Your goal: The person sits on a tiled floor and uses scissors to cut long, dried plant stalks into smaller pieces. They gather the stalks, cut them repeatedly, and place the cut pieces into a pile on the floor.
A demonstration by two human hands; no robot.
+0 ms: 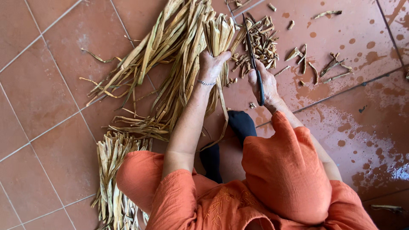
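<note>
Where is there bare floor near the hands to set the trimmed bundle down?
Bare tile lies far left, bordered by the loose stalk pile and the stacked bundle. Right of the right hand with the scissors, the floor is wet. Cut scraps crowd the area above. The left hand grips a bunch.

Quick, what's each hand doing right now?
Left hand: closed around a bundle of dried leaves.
Right hand: closed on dark scissors, their tips near the bundle's end.

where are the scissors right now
In the head view, the scissors are in the right hand, upper centre, blades pointing away beside the leaf bundle gripped by the left hand.
</note>
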